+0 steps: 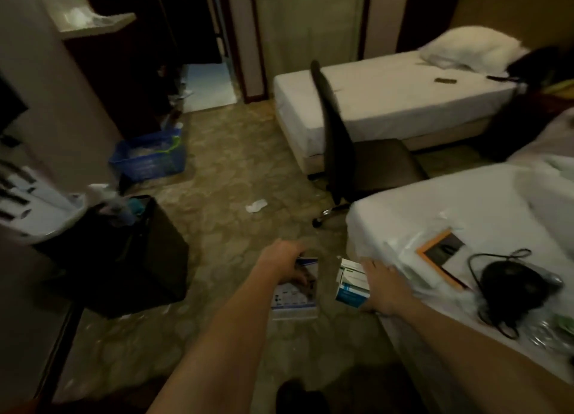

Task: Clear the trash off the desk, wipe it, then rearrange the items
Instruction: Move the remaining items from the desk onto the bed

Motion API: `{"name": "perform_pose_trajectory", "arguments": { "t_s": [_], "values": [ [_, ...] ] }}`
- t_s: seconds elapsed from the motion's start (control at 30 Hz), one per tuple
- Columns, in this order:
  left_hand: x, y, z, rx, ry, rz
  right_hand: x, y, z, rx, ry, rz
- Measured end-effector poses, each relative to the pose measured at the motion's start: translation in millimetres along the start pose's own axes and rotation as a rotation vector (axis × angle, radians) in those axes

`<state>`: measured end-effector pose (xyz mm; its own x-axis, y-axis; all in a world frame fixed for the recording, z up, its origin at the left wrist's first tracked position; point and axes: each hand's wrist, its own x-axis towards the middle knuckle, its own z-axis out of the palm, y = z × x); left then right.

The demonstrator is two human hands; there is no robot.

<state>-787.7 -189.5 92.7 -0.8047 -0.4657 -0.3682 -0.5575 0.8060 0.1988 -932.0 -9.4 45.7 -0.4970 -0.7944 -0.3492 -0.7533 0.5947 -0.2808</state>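
Note:
My left hand (284, 263) grips a flat printed packet (295, 298) with blue and white markings, held over the carpet. My right hand (383, 285) holds a small white and blue box (352, 281) at the corner of the near bed (435, 202). A black bin (124, 258) stuffed with trash stands to the left, beside the desk edge (34, 196) at the far left. A crumpled white tissue (256, 205) lies on the carpet beyond my hands.
A black swivel chair (357, 153) stands between the two beds. On the near bed lie an orange-edged booklet (441, 252), a black mouse with cable (509, 280) and plastic wrap. A blue basket (149, 157) sits on the floor by the wall. A doorway (208, 81) opens behind.

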Motion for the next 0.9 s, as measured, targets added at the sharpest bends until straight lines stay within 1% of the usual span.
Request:
{"name": "perform_pose_trajectory", "arguments": {
  "t_s": [0.13, 0.33, 0.5, 0.63, 0.77, 0.9],
  "values": [
    [88, 52, -10, 0.106, -0.063, 0.162, 20, 70, -13, 0.014, 0.003, 0.176],
    [223, 144, -29, 0.230, -0.049, 0.446, 51, 169, -39, 0.068, 0.036, 0.465],
    [313, 219, -41, 0.323, -0.089, 0.661, 55, 228, -50, 0.236, 0.070, 0.759],
    [346, 277, -32, 0.376, -0.141, 0.803, 35, 268, -47, 0.346, 0.070, 0.924],
    [370, 344, -10, 0.420, -0.184, 0.932, 16, 312, -41, 0.447, 0.073, 1.053],
    [382, 388, 12, 0.425, -0.208, 0.942, 3, 355, -42, 0.446, 0.048, 1.111]
  ]
}}
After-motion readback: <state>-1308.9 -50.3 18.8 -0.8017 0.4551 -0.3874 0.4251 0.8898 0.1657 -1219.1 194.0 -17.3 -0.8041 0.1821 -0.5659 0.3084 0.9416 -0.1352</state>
